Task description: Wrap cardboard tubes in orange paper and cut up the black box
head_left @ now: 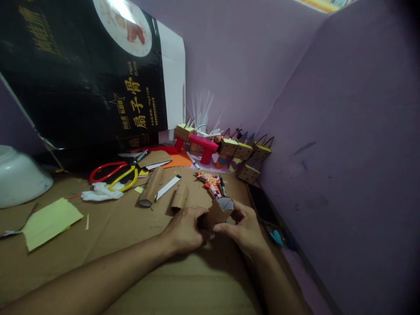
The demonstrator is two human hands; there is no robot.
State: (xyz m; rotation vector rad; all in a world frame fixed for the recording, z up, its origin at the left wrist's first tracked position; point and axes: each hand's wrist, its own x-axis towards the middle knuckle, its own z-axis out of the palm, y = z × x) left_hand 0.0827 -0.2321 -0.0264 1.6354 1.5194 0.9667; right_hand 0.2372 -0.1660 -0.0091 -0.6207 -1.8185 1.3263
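A brown cardboard tube [219, 211] is held between both my hands, tilted, with its open, slightly bent end facing up. My left hand [188, 229] closes around its lower left part. On the other side, the thumb and fingers of my right hand [244, 225] grip the tube near its upper rim. Just beyond my left hand lies a short cardboard tube [180, 197]. A longer cardboard tube [152, 186] rests farther left, with a white strip [168, 187] between the two. Past the held tube are a spotted colourful paper piece [210, 181] and a dark marker [222, 186].
Scissors with red and yellow handles [124, 175] lie by crumpled white tissue [101, 191]. Yellow paper [50, 222] and a white bowl [19, 177] are at left. Cardboard figures [241, 151] line the purple wall [344, 153]. A large black box [82, 74] stands behind.
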